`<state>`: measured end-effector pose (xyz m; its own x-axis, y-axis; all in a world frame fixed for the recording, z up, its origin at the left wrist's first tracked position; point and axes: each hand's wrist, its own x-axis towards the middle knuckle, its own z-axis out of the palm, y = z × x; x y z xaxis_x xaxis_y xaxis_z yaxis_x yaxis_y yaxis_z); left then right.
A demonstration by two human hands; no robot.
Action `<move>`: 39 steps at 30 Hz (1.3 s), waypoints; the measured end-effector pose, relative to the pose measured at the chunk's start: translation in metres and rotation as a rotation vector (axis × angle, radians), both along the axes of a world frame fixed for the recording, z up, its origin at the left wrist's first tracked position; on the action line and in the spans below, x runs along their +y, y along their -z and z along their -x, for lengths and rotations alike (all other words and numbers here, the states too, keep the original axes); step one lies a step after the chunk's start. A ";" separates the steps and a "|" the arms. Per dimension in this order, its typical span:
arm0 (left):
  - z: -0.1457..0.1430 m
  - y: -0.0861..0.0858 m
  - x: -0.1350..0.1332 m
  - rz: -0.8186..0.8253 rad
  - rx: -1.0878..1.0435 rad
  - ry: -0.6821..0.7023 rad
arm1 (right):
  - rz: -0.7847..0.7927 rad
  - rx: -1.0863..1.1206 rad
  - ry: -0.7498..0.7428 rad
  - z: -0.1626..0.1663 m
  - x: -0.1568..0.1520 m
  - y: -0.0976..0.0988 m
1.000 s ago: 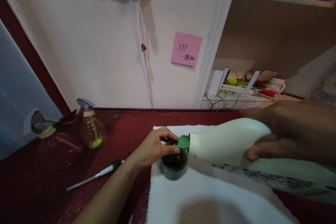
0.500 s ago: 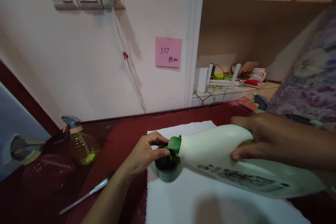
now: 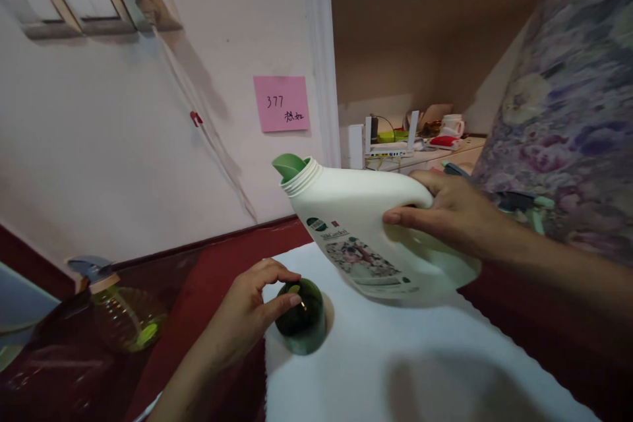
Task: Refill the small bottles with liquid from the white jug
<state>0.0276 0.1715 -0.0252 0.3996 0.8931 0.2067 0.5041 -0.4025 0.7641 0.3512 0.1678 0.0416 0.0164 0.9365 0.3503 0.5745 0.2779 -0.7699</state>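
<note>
- A person's right hand (image 3: pixel 448 211), right of centre in the frame, wraps its fingers around the handle of a large white detergent bottle (image 3: pixel 366 224) and holds it clear of the table, tilted with its neck toward the upper left.
- The bottle's mouth is uncovered; a green pouring spout (image 3: pixel 289 165) shows inside the neck, pointing up and away from anything below. No liquid is seen leaving it.
- The left hand (image 3: pixel 250 306), low and left of centre, curls its thumb and fingers around the rim of a small dark green cup (image 3: pixel 301 323), most likely the bottle's cap, steadying it upright on a white cloth (image 3: pixel 395 356).
- The cup stands near the cloth's left edge, below and left of the bottle and apart from it. Its inside looks dark and glossy; whether it holds liquid cannot be told for certain.
- Judged from the raised spout and the gripped cup, any measuring-out appears finished or paused; the bottle is not yet closed or set down.
- A clear spray bottle (image 3: pixel 121 316) with yellowish liquid stands on the dark red table (image 3: pixel 217 264) at lower left.
- A pink sticky note (image 3: pixel 281 103) hangs on the wall above centre, light switches (image 3: pixel 64 6) at upper left, and a cluttered shelf (image 3: pixel 410 145) sits behind.
- Floral fabric (image 3: pixel 568 99) fills the right edge.
</note>
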 end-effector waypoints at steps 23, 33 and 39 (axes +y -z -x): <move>0.003 -0.037 -0.028 -0.252 0.067 -0.233 | -0.168 0.303 0.063 0.030 0.045 0.132; 0.017 -0.047 -0.028 -0.254 -0.172 -0.493 | -0.672 0.187 -0.063 0.030 -0.020 0.100; 0.031 -0.050 -0.007 -0.247 -0.095 -0.527 | -0.547 -0.361 -0.595 0.109 -0.068 0.128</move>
